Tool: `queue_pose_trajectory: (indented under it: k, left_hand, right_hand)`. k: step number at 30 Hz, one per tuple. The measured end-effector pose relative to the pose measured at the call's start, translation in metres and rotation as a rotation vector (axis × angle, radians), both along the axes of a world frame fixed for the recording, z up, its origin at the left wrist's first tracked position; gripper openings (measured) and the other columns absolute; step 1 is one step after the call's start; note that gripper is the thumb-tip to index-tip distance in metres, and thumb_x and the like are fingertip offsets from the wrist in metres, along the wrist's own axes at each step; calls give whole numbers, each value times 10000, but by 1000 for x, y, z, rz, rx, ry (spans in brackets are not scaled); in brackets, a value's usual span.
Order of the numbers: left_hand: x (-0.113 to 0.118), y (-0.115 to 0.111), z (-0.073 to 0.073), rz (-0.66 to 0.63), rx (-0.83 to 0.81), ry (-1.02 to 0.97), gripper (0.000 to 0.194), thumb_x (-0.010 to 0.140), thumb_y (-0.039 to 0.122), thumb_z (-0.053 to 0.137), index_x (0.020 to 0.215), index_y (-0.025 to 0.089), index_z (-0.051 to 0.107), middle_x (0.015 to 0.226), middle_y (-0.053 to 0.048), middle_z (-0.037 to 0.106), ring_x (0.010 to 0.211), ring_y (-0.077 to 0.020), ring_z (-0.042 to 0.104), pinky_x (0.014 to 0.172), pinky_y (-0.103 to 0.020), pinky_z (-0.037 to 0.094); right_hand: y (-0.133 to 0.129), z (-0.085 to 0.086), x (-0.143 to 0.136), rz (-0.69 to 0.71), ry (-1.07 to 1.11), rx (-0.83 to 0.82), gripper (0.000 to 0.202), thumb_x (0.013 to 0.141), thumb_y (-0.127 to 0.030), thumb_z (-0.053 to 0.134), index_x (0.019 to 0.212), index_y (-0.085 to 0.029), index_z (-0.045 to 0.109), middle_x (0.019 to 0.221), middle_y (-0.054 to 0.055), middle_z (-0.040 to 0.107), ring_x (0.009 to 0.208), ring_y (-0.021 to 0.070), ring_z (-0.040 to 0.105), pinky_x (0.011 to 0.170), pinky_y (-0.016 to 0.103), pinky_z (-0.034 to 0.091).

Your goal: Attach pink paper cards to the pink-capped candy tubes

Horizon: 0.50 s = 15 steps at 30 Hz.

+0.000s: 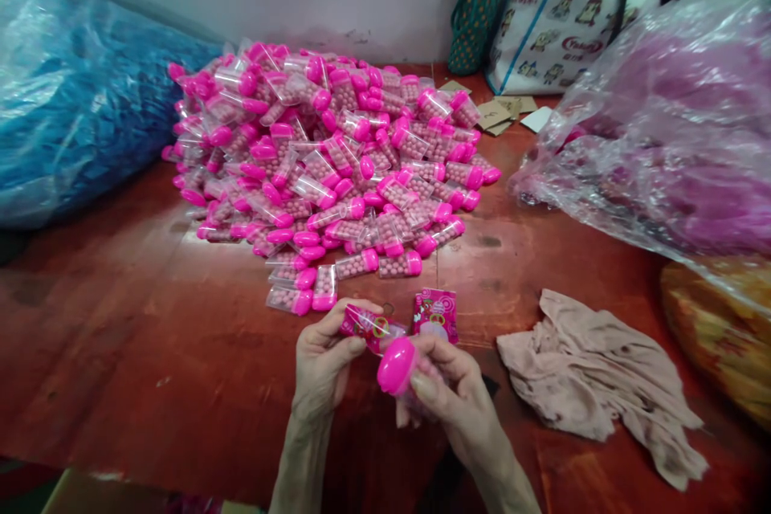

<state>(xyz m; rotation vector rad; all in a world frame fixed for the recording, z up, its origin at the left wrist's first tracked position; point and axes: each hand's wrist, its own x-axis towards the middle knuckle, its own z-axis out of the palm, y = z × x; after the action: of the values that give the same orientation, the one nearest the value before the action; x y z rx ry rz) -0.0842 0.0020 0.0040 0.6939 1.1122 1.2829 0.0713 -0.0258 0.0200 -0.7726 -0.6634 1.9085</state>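
My left hand (328, 357) pinches a printed pink label (366, 326) between thumb and fingers. In my right hand (454, 393) is a small clear bottle of pink candy balls, its glossy pink cap (397, 366) tilted toward the left. The label and the bottle are close together, and I cannot tell whether they touch. Just beyond my hands, a similar printed label (434, 315) lies flat on the table. A big heap of like candy bottles (337, 161) rises behind, with a few loose ones along its front edge.
The red-brown table (181, 369) carries a blue plastic-wrapped bag (90, 104) at left and a clear bag with pink contents (680, 136) at right. A crumpled beige cloth (590, 369) lies near my right hand. Cardboard pieces (499, 114) and a white tote (554, 24) sit behind.
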Motion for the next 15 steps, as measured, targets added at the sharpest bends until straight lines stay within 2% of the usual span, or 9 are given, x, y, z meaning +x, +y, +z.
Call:
queue_pose_trajectory:
  k: [3,4,8,11,15]
  left_hand:
    - [1,3,-4,132,-13,-97,272,544,228,763,800,148,720,817,-72,695,717,-179,619,679,-271,490]
    - [1,4,-5,166,-16,-117,276,534,232,770,793,151,722,812,-73,700,724,-179,623,695,-275,491]
    - [-3,5,-10,219,-12,-146,290,511,250,785,780,159,723,820,-79,710,751,-184,634,743,-294,490]
    - [-2,4,-11,189,3,-139,298,511,256,786,780,146,722,837,-90,710,753,-186,637,723,-278,496]
    - [6,4,-11,159,26,-140,293,525,226,779,798,137,718,854,-82,708,769,-174,636,715,-240,493]
  right_hand:
    - [-1,4,2,-51,-108,66,174,760,-283,618,891,-168,613,827,40,608,568,95,559,528,207,427]
    - [-2,5,2,-95,-149,72,162,760,-279,619,883,-174,617,842,35,598,568,88,552,527,202,433]
    - [-2,3,0,-244,-265,20,142,790,-291,588,886,-187,597,640,-22,546,439,51,444,408,155,379]
    - [-2,1,-6,-265,-360,-6,174,804,-326,563,896,-179,579,643,-4,577,421,57,425,373,159,371]
    - [-3,-4,-12,-317,-574,-26,196,783,-349,586,877,-177,580,637,-6,560,471,69,423,409,163,367]
